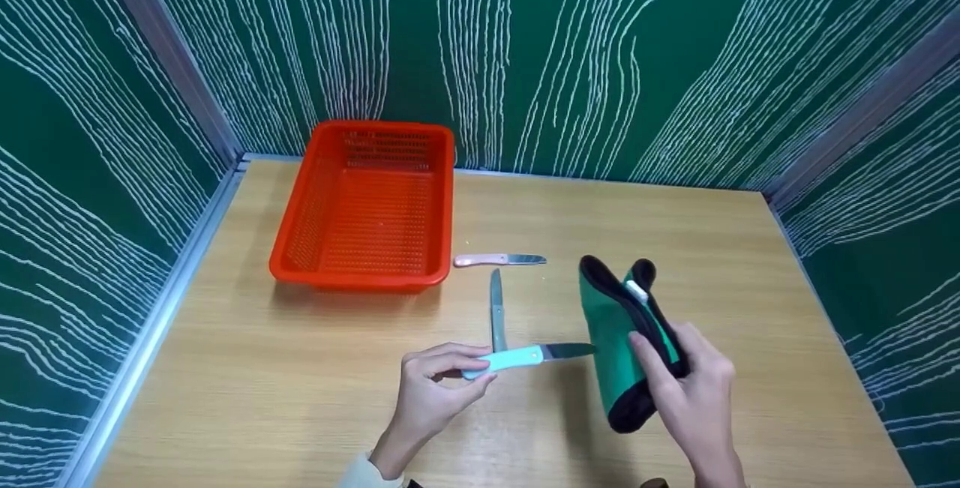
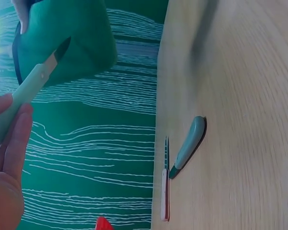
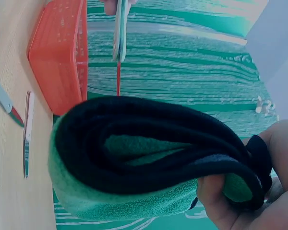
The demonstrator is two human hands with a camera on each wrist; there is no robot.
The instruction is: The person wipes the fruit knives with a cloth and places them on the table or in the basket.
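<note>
My left hand (image 1: 439,383) pinches the mint-green handle of a small knife (image 1: 510,358) between thumb and fingers, its blade pointing right. In my right hand (image 1: 694,390) is a folded green cloth (image 1: 611,330) with black edging, gripped at its right side. The blade's tip lies close to the cloth in the head view; whether they touch I cannot tell. On the table lie a grey-green-handled knife (image 1: 497,308), partly covered by the held knife, and a pink-handled knife (image 1: 499,259). In the right wrist view the cloth's layered black edges (image 3: 149,108) fill the middle.
A red plastic basket (image 1: 446,248) with perforated walls stands at the back left of the wooden table (image 1: 315,383). Green panels (image 1: 412,38) with wavy white lines enclose the table at the back and both sides.
</note>
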